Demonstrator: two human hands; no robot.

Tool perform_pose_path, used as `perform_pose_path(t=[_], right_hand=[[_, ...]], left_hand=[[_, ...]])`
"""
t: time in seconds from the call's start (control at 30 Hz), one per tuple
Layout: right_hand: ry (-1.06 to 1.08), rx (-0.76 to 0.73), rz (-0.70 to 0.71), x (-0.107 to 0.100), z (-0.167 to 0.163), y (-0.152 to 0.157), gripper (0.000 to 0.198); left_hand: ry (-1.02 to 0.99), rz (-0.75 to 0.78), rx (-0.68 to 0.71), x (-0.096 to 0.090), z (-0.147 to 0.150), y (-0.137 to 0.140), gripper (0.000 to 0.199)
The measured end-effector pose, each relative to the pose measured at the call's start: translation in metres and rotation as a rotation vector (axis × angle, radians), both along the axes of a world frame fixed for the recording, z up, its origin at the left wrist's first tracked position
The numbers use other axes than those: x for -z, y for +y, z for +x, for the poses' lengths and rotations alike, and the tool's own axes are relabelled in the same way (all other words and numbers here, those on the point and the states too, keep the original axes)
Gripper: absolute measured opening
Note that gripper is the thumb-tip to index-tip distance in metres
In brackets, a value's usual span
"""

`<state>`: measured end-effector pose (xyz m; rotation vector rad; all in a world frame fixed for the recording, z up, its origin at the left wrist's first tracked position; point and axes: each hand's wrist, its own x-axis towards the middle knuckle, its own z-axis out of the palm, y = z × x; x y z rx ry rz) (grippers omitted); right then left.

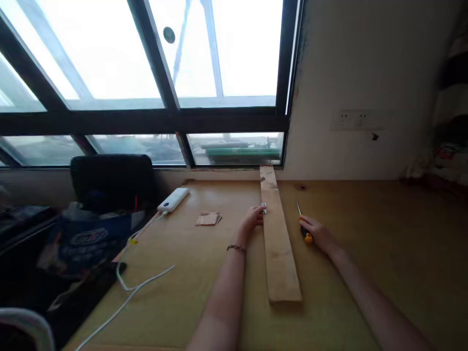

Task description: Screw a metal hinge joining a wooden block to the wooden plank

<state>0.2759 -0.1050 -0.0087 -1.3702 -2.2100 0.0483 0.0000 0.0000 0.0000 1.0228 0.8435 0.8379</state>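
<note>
- Your left hand (251, 220) pinches a small metal piece (263, 208) against the wooden board (277, 231)'s left side; whether it is fastened cannot be told.
- Your right hand (322, 238) grips a screwdriver (307, 238), its tip apart from the board: no driving under way.
- The board runs from the tabletop (351, 219)'s far edge toward its near edge.

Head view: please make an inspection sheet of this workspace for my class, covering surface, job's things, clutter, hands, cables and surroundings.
Surface: tan tabletop.
Job's things: wooden board, lying flat; small metal piece at its left edge; screwdriver.
Clutter: flat pieces; white box-shaped device.
Hands: left hand at metal piece, grip unclear; right hand holds screwdriver.
Cables: white cable, table's left side.
Surroundings: window, wall sockets, dark chair.
</note>
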Motion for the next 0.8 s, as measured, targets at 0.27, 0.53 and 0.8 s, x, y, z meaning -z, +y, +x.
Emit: perform_pose_path(t=[0.27, 0.53, 0.8], right_hand=[[0.000, 0.013, 0.017, 0.002, 0.004, 0.004, 0.049], [0.003, 0.048, 0.141, -0.009, 0.006, -0.003, 0.073], [0.252, -0.048, 0.141, -0.051, -0.079, 0.008, 0.056]], left_hand=[[-0.012, -0.008, 0.018, -0.005, 0.000, -0.005, 0.032], [-0.022, -0.013, -0.018, -0.005, 0.001, -0.003, 0.035], [-0.011, -0.014, -0.083, -0.006, 0.001, -0.004, 0.038]])
